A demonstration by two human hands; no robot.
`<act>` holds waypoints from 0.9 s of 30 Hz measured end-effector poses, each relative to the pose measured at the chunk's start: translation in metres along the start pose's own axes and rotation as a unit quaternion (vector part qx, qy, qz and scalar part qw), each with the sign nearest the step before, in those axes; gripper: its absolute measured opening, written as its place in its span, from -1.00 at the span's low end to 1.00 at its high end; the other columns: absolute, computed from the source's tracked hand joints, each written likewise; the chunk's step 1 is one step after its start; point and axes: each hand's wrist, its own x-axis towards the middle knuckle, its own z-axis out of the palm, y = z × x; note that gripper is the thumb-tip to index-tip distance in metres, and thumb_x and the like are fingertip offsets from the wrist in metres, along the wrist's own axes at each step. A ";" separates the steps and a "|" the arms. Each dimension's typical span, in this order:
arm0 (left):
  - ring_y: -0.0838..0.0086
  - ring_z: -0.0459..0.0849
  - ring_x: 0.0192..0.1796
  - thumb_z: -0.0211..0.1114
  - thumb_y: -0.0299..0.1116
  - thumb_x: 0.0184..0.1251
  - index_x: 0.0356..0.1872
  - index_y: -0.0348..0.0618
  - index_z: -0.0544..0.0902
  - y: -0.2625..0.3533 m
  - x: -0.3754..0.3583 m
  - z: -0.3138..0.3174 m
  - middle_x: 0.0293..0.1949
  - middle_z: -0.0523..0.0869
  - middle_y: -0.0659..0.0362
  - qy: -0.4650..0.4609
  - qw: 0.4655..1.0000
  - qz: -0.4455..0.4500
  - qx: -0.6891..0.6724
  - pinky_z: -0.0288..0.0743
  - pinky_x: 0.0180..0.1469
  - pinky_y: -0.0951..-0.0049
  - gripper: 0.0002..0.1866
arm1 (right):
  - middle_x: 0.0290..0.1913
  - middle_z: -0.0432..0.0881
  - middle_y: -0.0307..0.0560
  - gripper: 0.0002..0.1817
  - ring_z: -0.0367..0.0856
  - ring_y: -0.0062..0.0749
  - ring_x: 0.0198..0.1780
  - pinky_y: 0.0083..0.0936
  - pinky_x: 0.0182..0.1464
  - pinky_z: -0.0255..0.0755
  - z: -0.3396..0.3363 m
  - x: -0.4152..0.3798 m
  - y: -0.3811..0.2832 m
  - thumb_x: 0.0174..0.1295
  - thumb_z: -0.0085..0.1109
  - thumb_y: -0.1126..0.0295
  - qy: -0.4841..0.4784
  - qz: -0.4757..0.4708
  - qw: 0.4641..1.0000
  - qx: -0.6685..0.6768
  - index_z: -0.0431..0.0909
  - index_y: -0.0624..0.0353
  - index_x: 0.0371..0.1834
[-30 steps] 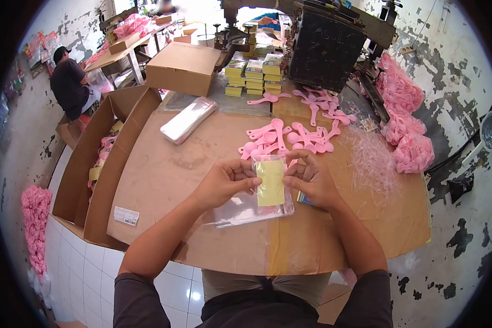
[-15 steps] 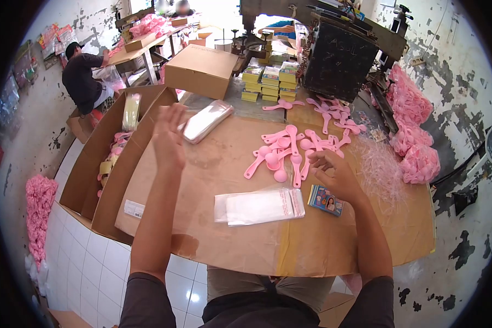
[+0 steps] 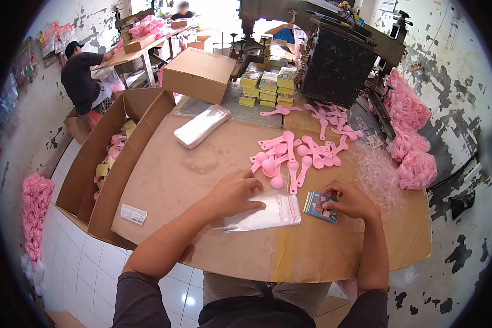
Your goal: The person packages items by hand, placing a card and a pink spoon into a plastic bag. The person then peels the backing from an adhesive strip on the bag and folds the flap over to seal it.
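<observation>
My left hand (image 3: 234, 195) is over the left part of a stack of clear plastic bags (image 3: 268, 214), thumb and fingers apart with nothing between them. To its right, my right hand (image 3: 349, 200) is at a small stack of printed cards (image 3: 318, 208), thumb on the top card and fingers bent at its upper edge. Beyond both hands lies a loose pile of pink measuring spoons (image 3: 279, 158). At the left, a long cardboard box (image 3: 87, 177) holds pink spoons and yellow-printed pieces.
A thicker bundle of clear bags (image 3: 202, 127) lies farther back. Behind stand a closed carton (image 3: 199, 71), several card stacks (image 3: 268, 85) and a black machine (image 3: 338, 63). Tangled clear strips (image 3: 374, 175) and pink bundles (image 3: 413, 136) are at right. A person (image 3: 82, 82) sits far left.
My left hand has come from beside the long box down to the plastic bags. My right hand has lowered onto the cards. A pale packet in the box has dropped lower.
</observation>
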 end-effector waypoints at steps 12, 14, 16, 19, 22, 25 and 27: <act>0.26 0.70 -0.19 0.51 -0.32 0.24 -0.19 -0.19 0.75 0.001 0.000 0.008 -0.28 0.72 0.10 0.017 0.993 -0.044 -0.104 0.58 -0.08 0.26 -0.79 | -0.19 0.68 -0.21 -0.69 0.65 -0.52 -0.16 -0.47 -0.11 0.52 0.000 0.002 0.001 0.19 0.53 0.44 0.079 -0.003 0.996 0.047 0.66 0.22 -0.04; 0.26 0.70 -0.21 0.49 -0.34 0.25 -0.22 -0.19 0.74 -0.002 0.001 0.010 -0.28 0.71 0.09 0.010 0.992 -0.045 -0.118 0.58 -0.10 0.27 -0.82 | -0.18 0.68 -0.21 -0.73 0.66 -0.55 -0.16 -0.48 -0.12 0.53 -0.001 0.001 -0.004 0.25 0.46 0.46 0.096 0.002 0.992 0.080 0.65 0.23 -0.03; 0.32 0.69 -0.25 0.51 -0.36 0.25 -0.20 -0.20 0.76 -0.003 0.003 0.008 -0.27 0.70 0.11 0.000 0.992 -0.048 -0.114 0.59 -0.11 0.33 -0.82 | -0.16 0.69 -0.21 -0.78 0.67 -0.58 -0.14 -0.50 -0.11 0.54 0.001 0.002 -0.013 0.31 0.40 0.48 0.130 0.008 0.983 0.133 0.65 0.25 -0.02; 0.41 0.69 -0.26 0.51 -0.37 0.27 -0.20 -0.21 0.77 0.000 0.002 0.005 -0.28 0.71 0.13 0.018 0.994 -0.043 -0.099 0.59 -0.13 0.37 -0.83 | -0.15 0.69 -0.22 -0.80 0.69 -0.62 -0.13 -0.50 -0.09 0.57 0.016 0.006 -0.034 0.35 0.37 0.49 0.190 -0.034 0.937 0.290 0.65 0.26 -0.01; 0.50 0.71 -0.24 0.47 -0.37 0.34 -0.21 -0.22 0.76 -0.004 0.004 0.007 -0.27 0.76 0.17 0.050 0.984 -0.039 -0.165 0.59 -0.14 0.42 -0.86 | -0.14 0.71 -0.16 -0.78 0.72 -0.49 -0.11 -0.44 -0.04 0.58 0.051 0.015 -0.036 0.32 0.40 0.48 0.161 -0.058 0.900 0.400 0.67 0.25 0.00; 0.55 0.72 -0.24 0.44 -0.38 0.40 -0.20 -0.22 0.76 -0.002 0.005 0.005 -0.24 0.81 0.20 0.032 0.967 -0.101 -0.231 0.59 -0.12 0.46 -0.88 | -0.10 0.71 -0.07 -0.75 0.74 -0.30 -0.09 -0.37 0.01 0.59 0.054 0.018 -0.043 0.29 0.42 0.48 0.143 -0.169 0.973 0.063 0.69 0.23 0.02; 0.56 0.72 -0.25 0.42 -0.38 0.44 -0.18 -0.24 0.75 0.002 0.006 0.003 -0.23 0.82 0.18 0.021 0.964 -0.121 -0.235 0.59 -0.13 0.45 -0.87 | -0.02 0.70 0.03 -0.73 0.74 -0.19 -0.06 -0.35 0.03 0.59 0.058 0.017 -0.048 0.27 0.40 0.50 0.153 -0.171 0.970 0.078 0.70 0.21 0.04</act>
